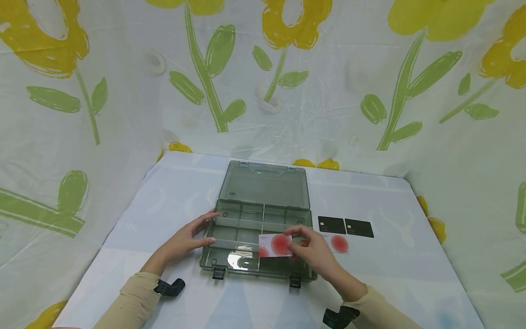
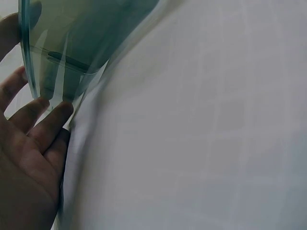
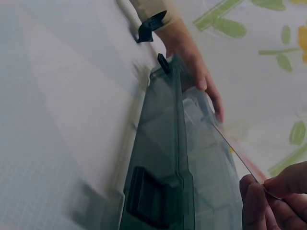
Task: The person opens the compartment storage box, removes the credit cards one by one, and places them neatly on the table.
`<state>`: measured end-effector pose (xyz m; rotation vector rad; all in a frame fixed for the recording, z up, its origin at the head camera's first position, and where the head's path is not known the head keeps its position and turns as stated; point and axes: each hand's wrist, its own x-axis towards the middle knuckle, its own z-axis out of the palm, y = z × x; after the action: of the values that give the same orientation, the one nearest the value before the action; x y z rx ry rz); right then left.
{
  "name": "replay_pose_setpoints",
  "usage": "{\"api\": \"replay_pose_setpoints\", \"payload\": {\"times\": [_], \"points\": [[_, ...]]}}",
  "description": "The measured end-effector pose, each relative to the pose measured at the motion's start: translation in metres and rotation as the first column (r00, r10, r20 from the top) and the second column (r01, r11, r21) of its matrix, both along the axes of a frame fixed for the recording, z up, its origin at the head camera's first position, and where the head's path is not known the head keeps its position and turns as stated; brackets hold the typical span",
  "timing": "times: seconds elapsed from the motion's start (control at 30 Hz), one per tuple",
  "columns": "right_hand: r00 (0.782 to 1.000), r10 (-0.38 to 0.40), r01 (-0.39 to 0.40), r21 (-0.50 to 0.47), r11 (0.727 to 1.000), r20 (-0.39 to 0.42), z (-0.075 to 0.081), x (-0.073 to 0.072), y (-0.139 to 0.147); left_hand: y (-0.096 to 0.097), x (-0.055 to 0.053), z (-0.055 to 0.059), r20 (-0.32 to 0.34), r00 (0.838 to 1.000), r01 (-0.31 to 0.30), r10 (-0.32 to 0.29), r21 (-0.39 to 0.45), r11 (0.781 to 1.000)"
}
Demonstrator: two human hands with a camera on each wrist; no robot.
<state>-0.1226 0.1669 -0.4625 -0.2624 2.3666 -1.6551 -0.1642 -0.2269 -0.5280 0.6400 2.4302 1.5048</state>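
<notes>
My right hand (image 1: 314,251) pinches a white card with red circles (image 1: 273,245) by its right end, above the right front part of a green see-through compartment box (image 1: 236,260). The right wrist view shows this card (image 3: 236,152) edge-on between thumb and fingers. At the box's left side my left hand (image 1: 191,237) rests with thumb and index finger at the rim. Its other fingers lie rather straight against the outer wall in the left wrist view. The box's lid (image 1: 265,183) lies folded back, and dividers split its inside.
Right of the box, two black cards (image 1: 331,225) lie side by side on the pale patterned table (image 1: 370,292). A second white card with a red circle (image 1: 339,243) lies just in front of them. Two dark latches (image 1: 218,273) stick out from the box's front. Flower-printed sheets surround the table.
</notes>
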Motion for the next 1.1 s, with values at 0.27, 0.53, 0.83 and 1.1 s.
{"api": "replay_pose_setpoints", "payload": {"times": [0.27,0.53,0.83,1.1], "points": [[0.999,-0.039,0.039,0.001,0.999,0.002,0.003,0.000,0.020,0.001,0.000,0.001,-0.002,1.000,0.007,-0.007,0.004,1.000],[0.995,-0.101,0.101,0.039,0.994,-0.001,0.005,0.000,0.039,0.000,0.001,0.002,-0.001,1.000,0.004,-0.004,0.002,1.000],[0.988,-0.150,0.151,0.081,0.985,-0.020,0.005,0.000,0.063,0.000,0.001,0.002,0.014,1.000,0.003,-0.003,0.004,1.000],[0.977,-0.212,0.212,0.076,0.974,-0.002,0.008,0.003,0.085,0.001,0.001,0.003,0.018,1.000,-0.005,0.005,-0.005,1.000]]}}
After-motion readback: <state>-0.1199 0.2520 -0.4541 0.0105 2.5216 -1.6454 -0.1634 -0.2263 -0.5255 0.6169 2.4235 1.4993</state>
